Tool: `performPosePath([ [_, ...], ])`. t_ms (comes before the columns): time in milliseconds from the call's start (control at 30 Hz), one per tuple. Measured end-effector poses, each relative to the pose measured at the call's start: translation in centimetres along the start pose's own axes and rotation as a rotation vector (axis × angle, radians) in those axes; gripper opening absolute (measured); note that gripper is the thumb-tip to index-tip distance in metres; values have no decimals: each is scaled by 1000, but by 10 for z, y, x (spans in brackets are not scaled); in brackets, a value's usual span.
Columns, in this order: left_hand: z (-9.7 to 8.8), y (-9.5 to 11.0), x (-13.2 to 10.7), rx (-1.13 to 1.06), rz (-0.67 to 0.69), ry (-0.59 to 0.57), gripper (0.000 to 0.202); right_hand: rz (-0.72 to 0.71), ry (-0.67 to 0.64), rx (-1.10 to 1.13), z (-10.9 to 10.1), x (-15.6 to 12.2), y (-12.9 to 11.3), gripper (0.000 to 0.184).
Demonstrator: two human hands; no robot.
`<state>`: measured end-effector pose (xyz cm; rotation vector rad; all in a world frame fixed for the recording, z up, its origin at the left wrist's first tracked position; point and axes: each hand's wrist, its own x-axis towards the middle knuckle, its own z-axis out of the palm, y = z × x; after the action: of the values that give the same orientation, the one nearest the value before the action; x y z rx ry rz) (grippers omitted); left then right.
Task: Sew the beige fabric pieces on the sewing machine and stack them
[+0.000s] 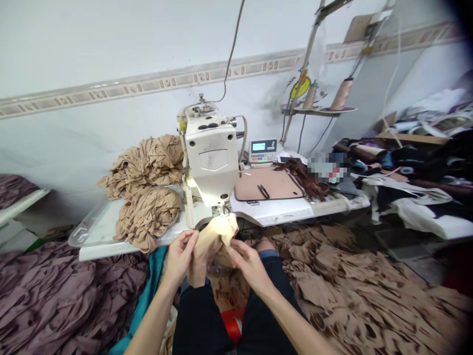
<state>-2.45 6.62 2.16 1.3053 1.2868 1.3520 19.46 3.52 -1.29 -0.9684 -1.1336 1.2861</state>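
Sitting right up at a white industrial sewing machine (211, 153) here, with the work at bottom center of the frame. Both bare hands are on a piece of beige fabric (218, 241), bunched up just below the needle area. The left hand (180, 257) pinches it from one side with the fingers closed on the cloth, and the right hand (251, 266) does the same from the other side, so that's 2 closed grips, neither one open.

On the white table (99, 236), left of the machine, sit 2 piles of similar beige fabric (146, 165). To the right there's a pinkish mat (266, 183) with black snips (263, 191) on it and brown strips (301, 177) just beside it. Lower left is a big heap of mauve fabric (55, 296), lower right a beige fabric heap (351, 291) on the floor. Thread cones (342, 93) sit on a stand at upper right.
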Motion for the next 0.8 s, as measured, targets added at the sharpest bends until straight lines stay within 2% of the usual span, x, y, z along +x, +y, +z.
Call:
performPosePath([
  [100, 12, -1, -10, -31, -66, -22, 43, 12, -97, 16, 17, 1, -8, 53],
  [167, 19, -6, -20, -43, -101, -53, 45, -21, -79, -22, 22, -2, -15, 45],
  [267, 20, -13, -34, -22, -118, -162, 46, -106, 40, -102, 15, -9, -29, 44],
  [333, 15, -14, -40, 27, -70, -308, 44, -79, 20, -125, 2, -12, -37, 49],
  [400, 8, -11, -43, 76, -4, -426, 39, 12, -131, -148, -12, -15, -45, 49],
  [433, 5, -9, -44, 89, 14, -442, 35, 51, -233, -180, -18, -16, -49, 49],
  [567, 6, 1, -51, 97, -29, -374, 29, 51, -587, -478, -27, -23, -61, 49],
  [633, 15, 2, -58, 99, -53, -497, 32, 10, -691, -584, -26, -26, -65, 46],
  [700, 24, 0, -67, 92, -99, -706, 31, -26, -754, -607, -27, -28, -68, 42],
  [767, 29, -7, -75, 74, -177, -864, 34, -32, -774, -613, -32, -28, -68, 38],
  [800, 29, -10, -78, 62, -215, -896, 38, -17, -765, -614, -36, -28, -67, 36],
])
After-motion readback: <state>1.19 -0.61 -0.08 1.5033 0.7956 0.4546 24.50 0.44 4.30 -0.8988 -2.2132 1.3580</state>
